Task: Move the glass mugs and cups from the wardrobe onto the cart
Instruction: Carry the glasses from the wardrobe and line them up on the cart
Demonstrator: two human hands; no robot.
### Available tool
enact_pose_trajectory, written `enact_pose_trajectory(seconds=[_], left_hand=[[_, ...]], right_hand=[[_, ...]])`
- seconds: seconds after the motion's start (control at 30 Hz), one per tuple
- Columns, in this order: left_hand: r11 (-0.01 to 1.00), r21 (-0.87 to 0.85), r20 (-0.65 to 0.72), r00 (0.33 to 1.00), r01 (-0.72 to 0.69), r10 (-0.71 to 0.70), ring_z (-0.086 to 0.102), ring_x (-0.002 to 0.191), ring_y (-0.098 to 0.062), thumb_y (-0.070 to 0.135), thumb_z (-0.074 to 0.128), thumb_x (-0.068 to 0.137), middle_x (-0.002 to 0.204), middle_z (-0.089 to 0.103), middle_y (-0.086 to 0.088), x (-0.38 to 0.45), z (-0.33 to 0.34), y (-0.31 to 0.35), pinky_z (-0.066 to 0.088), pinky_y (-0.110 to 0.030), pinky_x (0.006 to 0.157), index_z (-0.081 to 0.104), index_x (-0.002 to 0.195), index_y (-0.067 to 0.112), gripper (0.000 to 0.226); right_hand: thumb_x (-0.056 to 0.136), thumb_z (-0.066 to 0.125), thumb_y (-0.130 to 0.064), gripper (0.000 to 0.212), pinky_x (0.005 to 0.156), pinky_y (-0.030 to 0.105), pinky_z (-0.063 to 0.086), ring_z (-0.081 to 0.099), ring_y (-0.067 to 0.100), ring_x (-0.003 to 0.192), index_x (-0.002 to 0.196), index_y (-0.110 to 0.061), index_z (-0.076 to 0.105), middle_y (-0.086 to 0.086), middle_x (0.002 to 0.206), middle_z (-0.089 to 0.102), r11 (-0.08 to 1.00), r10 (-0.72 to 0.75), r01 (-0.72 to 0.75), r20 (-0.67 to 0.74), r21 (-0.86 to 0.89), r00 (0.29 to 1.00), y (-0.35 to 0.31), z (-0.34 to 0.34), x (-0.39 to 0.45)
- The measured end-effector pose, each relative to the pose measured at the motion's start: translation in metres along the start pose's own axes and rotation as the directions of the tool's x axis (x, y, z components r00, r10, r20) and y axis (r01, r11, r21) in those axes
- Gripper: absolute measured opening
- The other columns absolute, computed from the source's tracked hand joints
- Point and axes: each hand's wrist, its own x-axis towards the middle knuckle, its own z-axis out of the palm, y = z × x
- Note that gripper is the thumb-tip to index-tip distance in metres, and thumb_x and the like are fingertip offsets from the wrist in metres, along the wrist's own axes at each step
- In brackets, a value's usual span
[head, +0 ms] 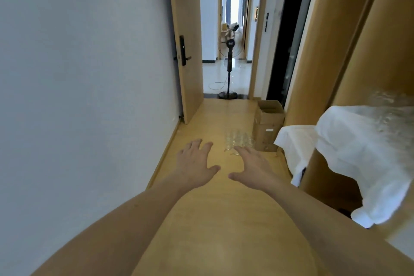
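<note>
Glassware [238, 141] clustered on floor beside cardboard box [267, 124], left grip [195, 163] and right grip [252, 167] both spread, empty

We cannot count the glasses [238, 141] on the floor: they blur into one clear cluster, and our right hand [252, 167] covers the nearest ones. More glassware [391, 114] at the right edge is smeared and cut off by the frame. The white cloth [349, 152] hides the shelf under it. Our arms run out of the bottom edge.
</note>
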Motion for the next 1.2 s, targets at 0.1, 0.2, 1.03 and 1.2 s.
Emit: enact_pose_trajectory(seconds=[0.1,0.2,1.03,1.2], left_hand=[[0.998,-0.015,0.023,0.998,-0.061,0.061,0.021,0.15,-0.028,0.062,0.057,0.091,0.164,0.023,-0.008,0.04,0.005,-0.012,0.028,-0.049,0.119,0.026,0.157,0.028,0.081],[0.992,-0.044,0.041,0.992,-0.115,0.117,0.022,0.15,-0.029,0.064,0.058,0.089,0.164,0.024,-0.007,0.079,0.005,-0.023,0.03,-0.049,0.118,0.027,0.156,0.029,0.082],[0.809,-0.239,0.045,0.826,-0.538,0.562,0.03,0.144,-0.03,0.059,0.061,0.089,0.156,0.032,-0.005,0.258,0.034,0.003,0.036,-0.045,0.111,0.034,0.153,0.028,0.076],[0.785,-0.221,0.037,0.799,-0.579,0.6,0.032,0.142,-0.029,0.058,0.061,0.089,0.153,0.036,-0.005,0.3,0.05,0.039,0.039,-0.043,0.108,0.036,0.15,0.028,0.073]], right_hand=[[0.083,0.074,-0.056,0.094,0.118,0.046,0.032,0.024,0.028,0.15,0.159,-0.031,0.022,0.001,0.165,0.024,0.998,0.06,-0.059,-0.057,0.017,0.997,0.002,-0.005,0.024],[0.082,0.074,-0.056,0.093,0.117,0.045,0.033,0.027,0.028,0.148,0.157,-0.031,0.025,0.0,0.163,0.027,0.992,0.125,-0.124,-0.097,0.017,0.987,0.0,-0.008,0.043],[0.082,0.07,-0.058,0.092,0.114,0.048,0.037,0.033,0.029,0.144,0.157,-0.029,0.024,0.002,0.16,0.032,0.82,0.56,-0.572,-0.249,0.029,0.79,0.043,-0.025,0.122],[0.083,0.069,-0.057,0.089,0.112,0.048,0.04,0.038,0.028,0.14,0.155,-0.029,0.026,0.001,0.157,0.035,0.817,0.57,-0.572,-0.273,0.081,0.775,0.089,-0.039,0.153]])
